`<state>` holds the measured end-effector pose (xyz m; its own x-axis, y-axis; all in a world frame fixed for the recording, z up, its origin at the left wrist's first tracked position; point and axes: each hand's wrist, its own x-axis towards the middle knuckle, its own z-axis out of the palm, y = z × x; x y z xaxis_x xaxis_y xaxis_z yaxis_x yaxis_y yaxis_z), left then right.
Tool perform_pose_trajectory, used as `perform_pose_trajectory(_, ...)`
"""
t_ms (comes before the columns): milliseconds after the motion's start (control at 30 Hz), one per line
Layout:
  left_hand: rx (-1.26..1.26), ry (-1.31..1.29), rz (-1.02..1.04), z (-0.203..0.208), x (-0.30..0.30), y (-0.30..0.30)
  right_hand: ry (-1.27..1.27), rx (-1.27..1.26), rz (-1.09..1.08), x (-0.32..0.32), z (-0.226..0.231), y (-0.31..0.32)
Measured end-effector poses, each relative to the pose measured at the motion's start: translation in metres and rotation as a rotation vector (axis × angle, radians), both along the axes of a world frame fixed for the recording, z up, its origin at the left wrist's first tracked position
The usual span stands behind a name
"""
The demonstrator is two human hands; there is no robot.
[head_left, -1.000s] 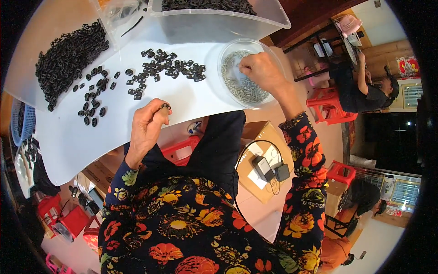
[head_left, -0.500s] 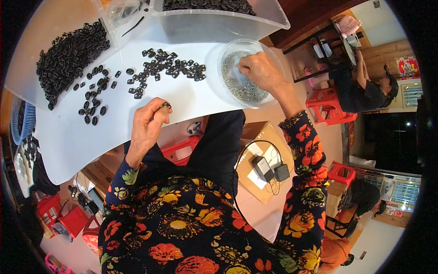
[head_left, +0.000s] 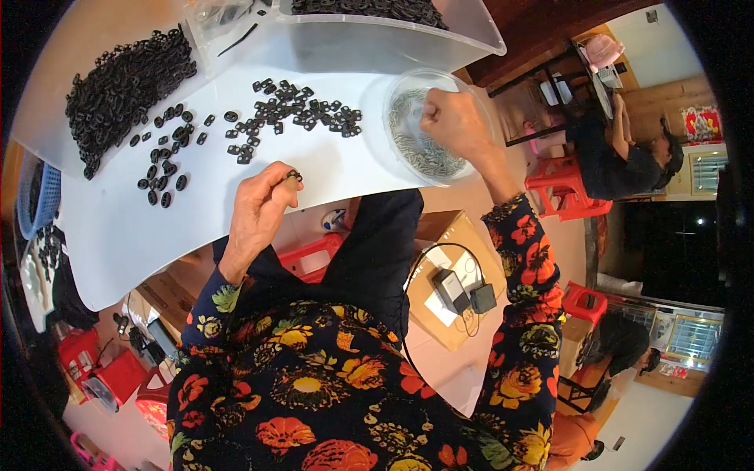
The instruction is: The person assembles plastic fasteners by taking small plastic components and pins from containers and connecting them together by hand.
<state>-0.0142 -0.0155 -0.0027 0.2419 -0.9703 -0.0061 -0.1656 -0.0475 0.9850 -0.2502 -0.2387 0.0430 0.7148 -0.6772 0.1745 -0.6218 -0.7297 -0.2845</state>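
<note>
My left hand (head_left: 259,210) is closed above the table's near edge, pinching a small black plastic part (head_left: 294,175) between thumb and forefinger. Over the round clear tub (head_left: 400,161), my right hand (head_left: 458,125) is closed with its fingers curled in; whatever they hold, if anything, is hidden. Many small metal pins or screws (head_left: 428,159) lie in that tub. Left of it spreads a loose group of small black rectangular pieces (head_left: 271,110). Black oval pieces (head_left: 181,182) are scattered farther left.
A heap of black parts (head_left: 126,90) fills a clear tray at the far left. Behind stands a translucent bin (head_left: 385,43) holding more black parts. A blue basket (head_left: 43,200) is beside the table. Below are a cardboard box (head_left: 440,314) with adapters and a red stool (head_left: 310,255). Other people sit at right.
My right hand has risen slightly and shifted a little to the right over the tub. The left hand keeps its pinch on the black part. The whole view has shifted slightly.
</note>
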Motion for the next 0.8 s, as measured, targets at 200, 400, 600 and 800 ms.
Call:
perform_pose_trajectory(200,-0.014,0.109,0.012,-0.004,0.003,0.003,-0.463,0.450,-0.147,0.023,0.025,0.036)
perform_pose_trajectory(400,-0.079,0.251,0.064,-0.006,0.000,0.006,-0.756,1.010,0.058,0.068,-0.003,0.117)
perform_pose_trajectory(600,-0.079,0.272,0.047,-0.006,0.001,0.010,-0.908,1.071,0.055,0.095,-0.048,0.124)
perform_pose_trajectory(800,-0.107,0.282,0.122,-0.008,-0.002,0.007,-0.960,1.135,0.052,0.109,-0.047,0.127)
